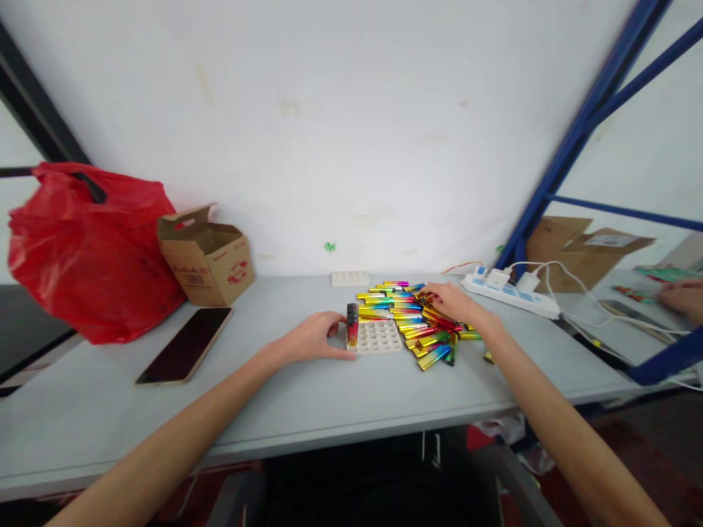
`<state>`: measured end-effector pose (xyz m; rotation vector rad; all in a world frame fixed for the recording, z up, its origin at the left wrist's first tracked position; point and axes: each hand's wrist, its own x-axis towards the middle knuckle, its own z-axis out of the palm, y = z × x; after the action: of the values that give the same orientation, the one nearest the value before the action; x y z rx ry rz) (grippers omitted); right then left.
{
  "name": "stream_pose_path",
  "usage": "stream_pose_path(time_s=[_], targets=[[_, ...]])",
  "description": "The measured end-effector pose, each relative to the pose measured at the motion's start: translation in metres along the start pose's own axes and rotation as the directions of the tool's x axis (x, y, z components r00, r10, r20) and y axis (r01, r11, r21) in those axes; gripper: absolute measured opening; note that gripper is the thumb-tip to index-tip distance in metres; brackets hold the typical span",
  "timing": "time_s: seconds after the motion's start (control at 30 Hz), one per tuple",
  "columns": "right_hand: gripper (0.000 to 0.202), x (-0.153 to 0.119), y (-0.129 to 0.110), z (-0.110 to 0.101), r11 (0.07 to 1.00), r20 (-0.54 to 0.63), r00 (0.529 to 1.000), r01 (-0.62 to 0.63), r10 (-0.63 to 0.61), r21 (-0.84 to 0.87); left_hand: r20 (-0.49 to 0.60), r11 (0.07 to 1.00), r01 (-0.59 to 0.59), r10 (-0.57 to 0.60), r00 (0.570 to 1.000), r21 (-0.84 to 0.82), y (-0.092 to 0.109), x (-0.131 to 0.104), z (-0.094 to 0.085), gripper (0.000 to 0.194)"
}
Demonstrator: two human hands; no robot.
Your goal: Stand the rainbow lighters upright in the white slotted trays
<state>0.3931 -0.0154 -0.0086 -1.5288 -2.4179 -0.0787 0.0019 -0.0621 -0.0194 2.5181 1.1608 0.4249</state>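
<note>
My left hand (pixel 314 337) rests at the left end of a white tray with rows of holes (pixel 383 337). Its thumb and fingers are spread apart, and their tips are at the tray's edge. A row of upright lighters with black tops (pixel 352 323) fills the tray's left column; the other visible holes are bare. Right behind and beside the tray lies a loose pile of shiny, many-coloured lighters (pixel 409 315). My right hand (pixel 449 300) reaches into the pile's right side, fingers curled down on a lighter, its tips partly hidden.
A second white tray (pixel 350 278) stands by the wall. Left are a phone (pixel 185 345), an open carton (pixel 211 263) and a red plastic bag (pixel 99 252). A power strip (pixel 510 293) with cables lies right, near a blue frame (pixel 571 146). Another person's hand (pixel 684 298) is far right.
</note>
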Motion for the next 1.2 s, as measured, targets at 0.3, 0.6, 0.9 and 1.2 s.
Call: stream_pose_path(time_s=[0.3, 0.6, 0.9, 1.2], targets=[[0.018, 0.006, -0.004, 0.006, 0.997, -0.070, 0.997, 0.014, -0.008, 0.080, -0.002, 1.000, 0.005, -0.005, 1.000, -0.007, 0.000, -0.001, -0.001, 0.074], [0.036, 0.016, -0.041, -0.009, 0.906, -0.277, 0.955, 0.021, 0.107, 0.423, -0.003, 1.000, 0.012, -0.012, 1.000, -0.007, 0.000, -0.001, -0.001, 0.074], [0.058, 0.045, -0.103, 0.010, 0.376, -0.233, 0.906, 0.090, 0.353, 0.922, -0.033, 1.000, -0.020, 0.020, 0.999, 0.004, 0.000, -0.001, -0.001, 0.073], [0.055, 0.033, -0.133, 0.029, 0.284, -0.043, 0.960, -0.039, 0.278, 0.958, -0.047, 1.000, -0.013, 0.014, 0.999, 0.013, -0.001, -0.001, 0.001, 0.070]])
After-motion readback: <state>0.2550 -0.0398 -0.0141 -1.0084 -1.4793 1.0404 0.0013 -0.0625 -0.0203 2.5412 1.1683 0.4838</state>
